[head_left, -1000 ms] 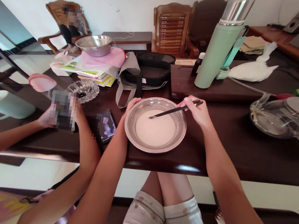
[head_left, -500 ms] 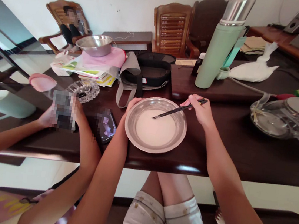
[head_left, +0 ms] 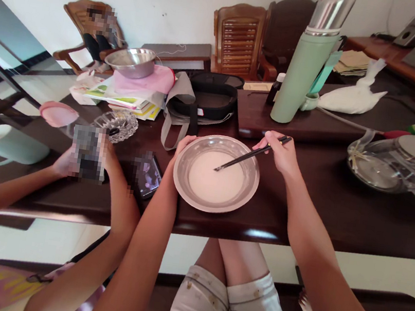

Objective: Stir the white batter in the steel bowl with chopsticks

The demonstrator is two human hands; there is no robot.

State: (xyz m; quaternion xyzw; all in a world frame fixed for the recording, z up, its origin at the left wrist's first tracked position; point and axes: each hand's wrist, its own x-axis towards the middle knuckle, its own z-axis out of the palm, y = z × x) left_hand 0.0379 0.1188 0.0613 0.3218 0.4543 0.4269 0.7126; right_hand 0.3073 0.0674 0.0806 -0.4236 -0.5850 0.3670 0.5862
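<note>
A wide steel bowl [head_left: 182,189] rests near the front edge of the dark wooden table. White batter-like liquid [head_left: 216,185] covers its bottom. My left hand [head_left: 182,147] grips the bowl's left side, with most of its fingers hidden behind the rim. Black chopsticks [head_left: 248,156] are pinched in my right hand [head_left: 279,148] beyond the bowl's right rim. They slant down to the left, and their tips are at the liquid's surface near the bowl's middle.
A lit phone [head_left: 149,175] lies left of my forearm. Another person's hands [head_left: 104,153] hold a blurred-out device. Behind stand a glass dish [head_left: 120,127], a black bag [head_left: 212,99] and a green thermos [head_left: 303,73]. A clear lidded container [head_left: 377,168] is at right; a mug [head_left: 18,144] at far left.
My right hand and the chopsticks have shifted slightly right, with the tips a little lower. The bowl and my left hand have stayed in place.
</note>
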